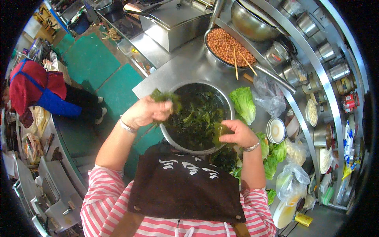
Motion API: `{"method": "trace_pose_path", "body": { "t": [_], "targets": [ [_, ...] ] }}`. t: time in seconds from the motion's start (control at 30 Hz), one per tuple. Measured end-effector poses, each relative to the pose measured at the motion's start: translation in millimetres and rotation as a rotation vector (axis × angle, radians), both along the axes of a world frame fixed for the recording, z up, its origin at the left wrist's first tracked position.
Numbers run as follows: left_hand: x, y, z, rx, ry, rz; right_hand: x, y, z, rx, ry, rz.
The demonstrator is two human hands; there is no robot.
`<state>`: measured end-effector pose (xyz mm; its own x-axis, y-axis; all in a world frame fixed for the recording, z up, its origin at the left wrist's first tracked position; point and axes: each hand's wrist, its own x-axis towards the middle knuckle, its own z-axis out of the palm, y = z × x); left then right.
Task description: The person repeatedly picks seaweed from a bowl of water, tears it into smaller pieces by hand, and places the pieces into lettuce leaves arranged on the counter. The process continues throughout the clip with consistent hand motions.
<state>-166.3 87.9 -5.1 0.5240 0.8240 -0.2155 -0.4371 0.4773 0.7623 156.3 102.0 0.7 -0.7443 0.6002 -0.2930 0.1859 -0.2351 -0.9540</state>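
A large round metal basin stands before me, filled with dark liquid and green leafy pieces that look like seaweed. My left hand, slightly blurred, is raised over the basin's left rim and grips a green leafy piece. At the right side of the basin, my right hand pinches another flat green piece between thumb and fingers. More dark green leaves lie just outside the basin, below my right hand.
Lettuce leaves lie right of the basin, near plastic bags and stacked white bowls. Behind stands a bowl of brown beans or nuts with chopsticks. Metal shelving borders the right. A person bends at the left counter.
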Motion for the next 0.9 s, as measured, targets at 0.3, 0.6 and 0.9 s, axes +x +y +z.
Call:
{"method": "trace_pose_path", "body": {
  "t": [0.3,0.6,0.9],
  "targets": [
    [92,-5,-32,-0.107,-0.074,0.092,-40,11,-7,-0.266,0.348,-0.231],
    [78,-12,-22,0.074,0.159,0.024,-38,6,-13,-0.036,0.197,-0.136],
    [75,-16,-30,-0.004,0.094,0.18,-41,-5,-18,0.076,0.142,-0.198]
  ]
}}
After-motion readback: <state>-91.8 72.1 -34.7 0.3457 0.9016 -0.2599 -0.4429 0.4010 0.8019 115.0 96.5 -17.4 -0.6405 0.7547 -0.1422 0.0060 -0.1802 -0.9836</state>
